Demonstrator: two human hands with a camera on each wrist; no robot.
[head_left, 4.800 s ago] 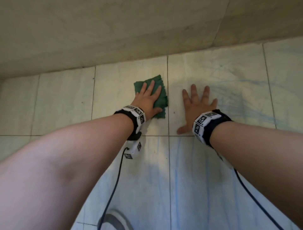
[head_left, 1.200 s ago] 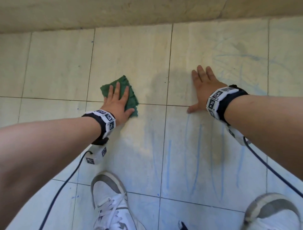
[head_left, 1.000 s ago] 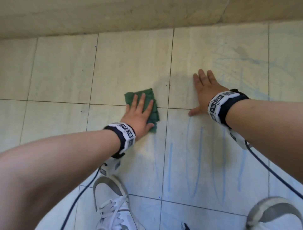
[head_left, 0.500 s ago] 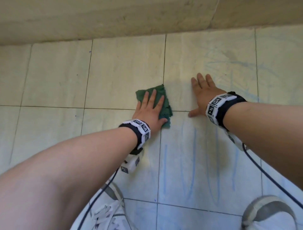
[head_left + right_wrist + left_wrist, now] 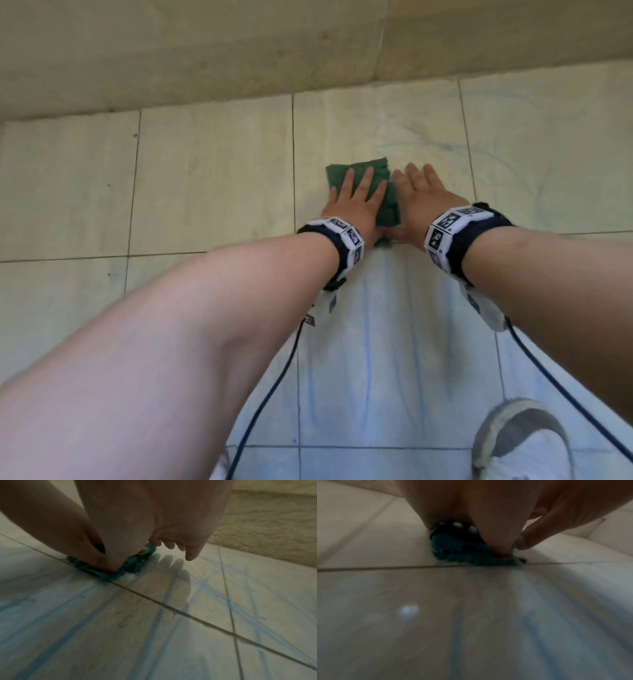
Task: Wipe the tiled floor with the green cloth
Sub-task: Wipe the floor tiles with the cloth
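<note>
White shoe (image 5: pixel 520 442) nearest, at lower right on pale tiled floor (image 5: pixel 212 192) streaked with blue lines (image 5: pixel 368 359). Black cables (image 5: pixel 270 394) trailing back from both marker wristbands (image 5: pixel 346 240). Farther out, left hand (image 5: pixel 352 205) flat, fingers straight and spread, pressing down on green cloth (image 5: pixel 491 212), just above a grout line. Right hand (image 5: pixel 428 202) just beside it, fingers straight, thumb edge touching the cloth's right side. Beyond, beige stone wall (image 5: pixel 205 51).
</note>
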